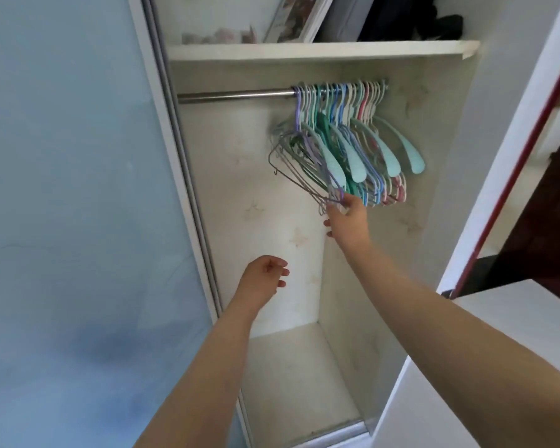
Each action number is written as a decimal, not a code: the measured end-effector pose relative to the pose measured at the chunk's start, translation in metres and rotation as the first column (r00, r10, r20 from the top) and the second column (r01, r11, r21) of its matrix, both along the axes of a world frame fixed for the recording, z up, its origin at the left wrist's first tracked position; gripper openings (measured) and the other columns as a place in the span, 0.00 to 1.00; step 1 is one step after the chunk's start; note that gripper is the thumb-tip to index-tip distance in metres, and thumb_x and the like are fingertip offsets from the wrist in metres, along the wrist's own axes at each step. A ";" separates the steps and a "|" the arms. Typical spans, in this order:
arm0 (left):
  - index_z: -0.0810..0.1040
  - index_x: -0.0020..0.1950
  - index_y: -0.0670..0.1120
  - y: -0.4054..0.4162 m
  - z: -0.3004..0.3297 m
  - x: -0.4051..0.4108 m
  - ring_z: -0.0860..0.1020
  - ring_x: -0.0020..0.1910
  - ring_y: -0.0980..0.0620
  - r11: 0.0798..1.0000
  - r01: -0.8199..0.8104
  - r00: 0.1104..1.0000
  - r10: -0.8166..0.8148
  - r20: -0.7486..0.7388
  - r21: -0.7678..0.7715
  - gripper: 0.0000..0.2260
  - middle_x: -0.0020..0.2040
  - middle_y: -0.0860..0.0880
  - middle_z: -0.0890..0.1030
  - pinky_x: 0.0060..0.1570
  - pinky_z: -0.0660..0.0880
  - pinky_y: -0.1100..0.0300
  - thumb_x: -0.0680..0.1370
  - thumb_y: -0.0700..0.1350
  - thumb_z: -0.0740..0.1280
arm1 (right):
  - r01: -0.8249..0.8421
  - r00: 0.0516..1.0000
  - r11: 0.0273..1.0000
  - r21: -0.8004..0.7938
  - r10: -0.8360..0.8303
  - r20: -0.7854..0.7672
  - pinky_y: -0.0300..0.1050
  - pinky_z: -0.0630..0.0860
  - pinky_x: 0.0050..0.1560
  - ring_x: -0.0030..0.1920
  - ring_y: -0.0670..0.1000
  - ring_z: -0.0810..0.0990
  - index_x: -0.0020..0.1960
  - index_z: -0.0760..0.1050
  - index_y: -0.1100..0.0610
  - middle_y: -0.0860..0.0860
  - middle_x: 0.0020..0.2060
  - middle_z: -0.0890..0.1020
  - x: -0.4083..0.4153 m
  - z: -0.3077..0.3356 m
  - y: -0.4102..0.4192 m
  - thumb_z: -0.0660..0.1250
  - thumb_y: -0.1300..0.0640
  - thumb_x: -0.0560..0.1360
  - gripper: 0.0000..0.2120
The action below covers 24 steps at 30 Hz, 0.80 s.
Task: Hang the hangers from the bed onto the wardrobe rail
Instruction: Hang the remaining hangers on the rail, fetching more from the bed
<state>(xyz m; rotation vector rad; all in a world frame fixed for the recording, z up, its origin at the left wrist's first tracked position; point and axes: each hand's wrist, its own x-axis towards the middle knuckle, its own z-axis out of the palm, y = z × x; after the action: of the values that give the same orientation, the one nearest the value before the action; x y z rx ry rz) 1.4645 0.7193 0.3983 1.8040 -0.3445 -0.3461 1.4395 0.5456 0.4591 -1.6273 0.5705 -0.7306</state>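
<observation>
Many hangers hang bunched at the right end of the rail inside the wardrobe, in mint, white, purple, blue and pink. The right hand reaches up to the lower corners of the leftmost wire hangers, and its fingers appear to pinch them, though blur makes the grip uncertain. The left hand hovers lower, apart from everything, fingers loosely curled and holding nothing. Above the rail, a shelf carries boxes.
</observation>
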 end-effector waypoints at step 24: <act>0.75 0.56 0.46 -0.240 -0.159 -0.502 0.78 0.40 0.54 0.242 0.927 0.338 -0.868 -0.363 0.285 0.12 0.49 0.51 0.80 0.41 0.72 0.62 0.81 0.38 0.54 | 0.594 0.592 0.798 0.105 -0.344 -0.729 0.43 0.76 0.41 0.34 0.46 0.80 0.50 0.77 0.58 0.47 0.38 0.83 -0.684 -0.225 -0.075 0.65 0.58 0.76 0.05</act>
<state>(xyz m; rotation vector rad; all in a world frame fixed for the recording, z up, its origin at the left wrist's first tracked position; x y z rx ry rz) 0.9622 0.4794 0.2392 1.8074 -1.3533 -1.5013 0.7555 0.4702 0.2337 -1.3739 1.6498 -0.3365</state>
